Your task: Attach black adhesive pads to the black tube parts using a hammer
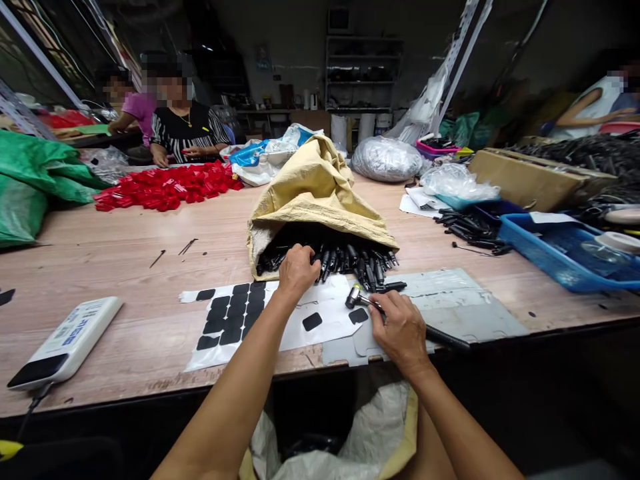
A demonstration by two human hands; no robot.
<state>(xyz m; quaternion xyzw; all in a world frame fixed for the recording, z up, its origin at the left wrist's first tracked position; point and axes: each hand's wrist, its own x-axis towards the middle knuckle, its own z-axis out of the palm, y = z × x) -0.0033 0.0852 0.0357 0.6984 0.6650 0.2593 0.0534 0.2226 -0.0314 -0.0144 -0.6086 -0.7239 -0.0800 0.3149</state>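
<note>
My left hand (299, 270) is at the mouth of a yellow woven sack (320, 193), over a heap of black cylindrical parts (345, 260); its fingertips are partly hidden, and what they hold cannot be made out. With its fingers wrapped round the handle, my right hand (400, 327) holds a small hammer (355, 298), its head lying over the white sheet. Black rounded squares (233, 320) stick to this white sheet (295, 333) in rows, left of my hands. One loose black square (313, 322) lies between my hands. Under the hammer side is a grey board (450, 300).
A white device (67, 343) with a cable lies at the left edge. Red pieces (170, 185) are heaped farther back, near two seated people. A blue basket (565, 253) and black parts stand right. An open sack (390, 427) hangs below the table edge. Another person is far right.
</note>
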